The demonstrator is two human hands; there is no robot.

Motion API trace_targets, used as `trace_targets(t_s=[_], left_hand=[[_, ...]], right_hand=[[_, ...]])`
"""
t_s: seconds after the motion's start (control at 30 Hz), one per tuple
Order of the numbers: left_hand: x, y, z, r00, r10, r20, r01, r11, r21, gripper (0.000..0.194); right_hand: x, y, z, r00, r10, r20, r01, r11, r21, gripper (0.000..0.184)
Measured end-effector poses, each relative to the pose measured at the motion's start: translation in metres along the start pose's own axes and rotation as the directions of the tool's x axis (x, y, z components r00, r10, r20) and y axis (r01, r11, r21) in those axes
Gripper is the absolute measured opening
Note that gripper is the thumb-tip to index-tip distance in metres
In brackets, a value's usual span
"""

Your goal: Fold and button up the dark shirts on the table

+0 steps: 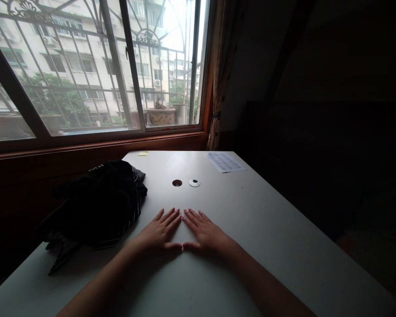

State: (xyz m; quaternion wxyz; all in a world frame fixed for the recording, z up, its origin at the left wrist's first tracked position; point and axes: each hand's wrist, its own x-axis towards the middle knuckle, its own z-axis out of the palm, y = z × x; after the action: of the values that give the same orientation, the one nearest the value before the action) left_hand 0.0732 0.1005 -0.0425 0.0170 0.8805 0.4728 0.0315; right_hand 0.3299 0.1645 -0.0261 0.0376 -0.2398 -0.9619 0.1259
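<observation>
Palm down on the white table [198, 286], my left hand [160, 232] lies flat with its fingers stretched out and thumb apart. My right hand [203, 232] mirrors it, also flat and holding nothing. The two thumb tips nearly meet, and the index fingers come close together. To the left of my left hand is a heap of black clothing [102, 204] with thin white stripes at its edges. Beyond the fingertips are a round hole [177, 183] in the tabletop and, beside it, a round white cover [194, 183] with a dark opening.
A printed paper sheet [226, 162] lies near the far right edge of the table. A small yellow note [143, 153] is at the far left corner. Behind the table stand a barred window [86, 70] and a tied curtain [218, 88]. The right side is dark.
</observation>
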Motion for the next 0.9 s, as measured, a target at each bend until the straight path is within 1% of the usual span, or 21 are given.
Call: trace_targets(t_s=[0.47,0.57,0.63,0.67,0.73,0.8,0.83,0.87,0.9], left_hand=[[-0.001,0.003,-0.004,1.000,-0.002,-0.008,0.002,1.000,-0.018,0.090],[-0.001,0.004,-0.006,1.000,-0.008,-0.003,0.008,1.000,-0.022,0.089],[0.000,0.005,-0.007,1.000,-0.014,-0.018,0.013,1.000,-0.024,0.085],[0.000,0.005,-0.008,0.999,-0.018,-0.037,0.017,1.000,-0.025,0.081],[0.001,0.005,-0.010,0.994,-0.031,-0.105,0.029,0.999,-0.023,0.069],[-0.002,0.002,-0.017,0.971,-0.064,-0.232,0.062,0.998,-0.018,0.052],[-0.005,0.000,-0.023,0.944,-0.090,-0.317,0.089,0.996,-0.018,0.045],[-0.009,-0.003,-0.031,0.903,-0.120,-0.412,0.122,0.992,-0.021,0.040],[-0.014,-0.008,-0.040,0.844,-0.157,-0.513,0.166,0.986,-0.029,0.037]], right_hand=[[0.001,0.001,-0.001,1.000,0.001,0.025,-0.001,1.000,-0.006,0.091],[0.002,0.001,0.000,1.000,-0.004,0.010,0.004,1.000,-0.004,0.091],[0.002,0.001,0.000,1.000,-0.016,-0.011,0.016,1.000,-0.005,0.090],[0.002,0.002,0.000,0.999,-0.020,-0.036,0.020,1.000,-0.006,0.086],[0.001,0.005,0.000,0.991,-0.031,-0.127,0.031,1.000,0.001,0.073],[-0.002,0.011,-0.001,0.967,-0.033,-0.252,0.042,0.999,0.028,0.058],[-0.004,0.015,-0.002,0.950,-0.027,-0.312,0.045,0.998,0.050,0.051],[-0.006,0.019,-0.003,0.932,-0.013,-0.363,0.043,0.996,0.076,0.047],[-0.008,0.023,-0.004,0.913,0.011,-0.407,0.034,0.994,0.104,0.043]])
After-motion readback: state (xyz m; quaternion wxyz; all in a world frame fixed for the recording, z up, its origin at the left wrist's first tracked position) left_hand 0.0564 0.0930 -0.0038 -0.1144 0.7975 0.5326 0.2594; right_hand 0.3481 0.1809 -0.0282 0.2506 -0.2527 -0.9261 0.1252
